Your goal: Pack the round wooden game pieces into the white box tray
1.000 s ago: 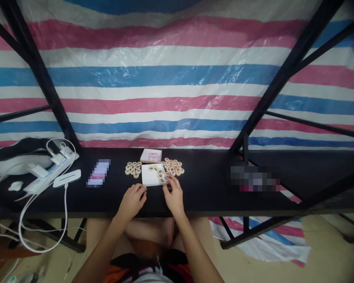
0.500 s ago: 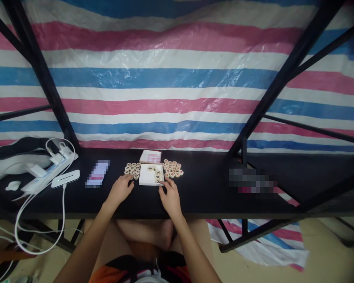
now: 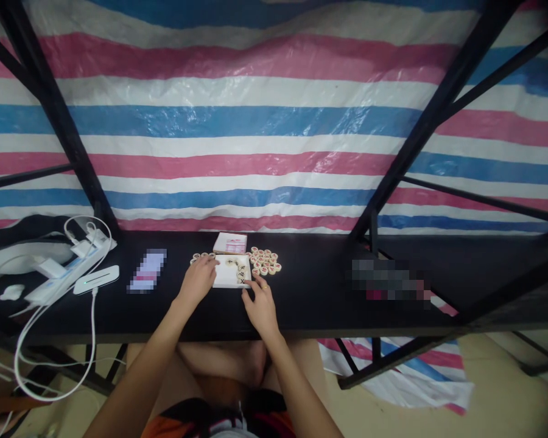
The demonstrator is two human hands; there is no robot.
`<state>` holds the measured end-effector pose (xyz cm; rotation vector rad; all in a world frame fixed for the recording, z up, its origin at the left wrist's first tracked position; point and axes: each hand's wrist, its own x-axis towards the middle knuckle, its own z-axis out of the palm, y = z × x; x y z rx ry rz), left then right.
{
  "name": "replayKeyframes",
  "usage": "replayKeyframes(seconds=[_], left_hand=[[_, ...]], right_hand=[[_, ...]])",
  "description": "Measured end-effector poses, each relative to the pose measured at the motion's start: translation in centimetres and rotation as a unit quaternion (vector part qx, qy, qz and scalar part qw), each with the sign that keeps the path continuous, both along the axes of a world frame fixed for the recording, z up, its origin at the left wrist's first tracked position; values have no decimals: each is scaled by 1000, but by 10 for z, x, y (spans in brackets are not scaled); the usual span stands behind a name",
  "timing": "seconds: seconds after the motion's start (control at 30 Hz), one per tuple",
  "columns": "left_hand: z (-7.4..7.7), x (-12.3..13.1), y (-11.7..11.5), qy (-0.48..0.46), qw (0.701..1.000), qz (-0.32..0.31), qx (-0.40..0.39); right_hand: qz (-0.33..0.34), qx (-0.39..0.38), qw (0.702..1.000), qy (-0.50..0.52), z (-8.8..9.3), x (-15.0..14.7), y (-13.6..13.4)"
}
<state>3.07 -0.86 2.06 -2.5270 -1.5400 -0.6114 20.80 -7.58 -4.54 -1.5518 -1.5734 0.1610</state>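
A shallow white box (image 3: 223, 281) lies before me on the black table, with several round Chinese chess pieces (image 3: 242, 275) along its right side and top. My left hand (image 3: 199, 278) is stretched over the black-marked Chinese chess pieces (image 3: 196, 257) left of the box, covering most of them. Its fingers lie out over the pieces, thumb near the box's left edge. At the lower right corner of the box rests my right hand (image 3: 262, 307), thumb and fingers apart. Beyond that hand sits a group of red-marked Chinese chess pieces (image 3: 265, 260).
Behind the white box is a box lid (image 3: 231, 242) with a pink print. A phone (image 3: 148, 271) lies to the left, beside a white device (image 3: 97, 280) and a power strip (image 3: 80, 261) with cables. Black metal posts (image 3: 393, 164) frame the table, and a striped sheet (image 3: 237, 121) hangs behind.
My left hand has moved forward and slightly right, over the black-marked pieces. My right hand stays by the box corner. The whole view has shifted slightly.
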Motion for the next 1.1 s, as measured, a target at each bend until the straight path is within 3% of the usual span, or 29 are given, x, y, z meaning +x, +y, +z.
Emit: replayKeyframes(seconds=[0.13,0.23,0.43,0.67,1.1], left_hand=[[21,45,32,89,992,-68,-53],[20,61,46,144,981,-91,-94],[0,55,52,129,983,-108,-72],[-16,57,58,119,981,-112,-102],[-7,49,68,126,981,-89,-117]], right_hand=[[-3,-15,1000,-9,1,0,0],[-4,-23,1000,-9,3,-1,-1],[-9,-28,999,-17,4,-2,-1],[-5,-17,1000,-16,3,-2,-1],[-12,-23,1000,-15,5,-3,-1]])
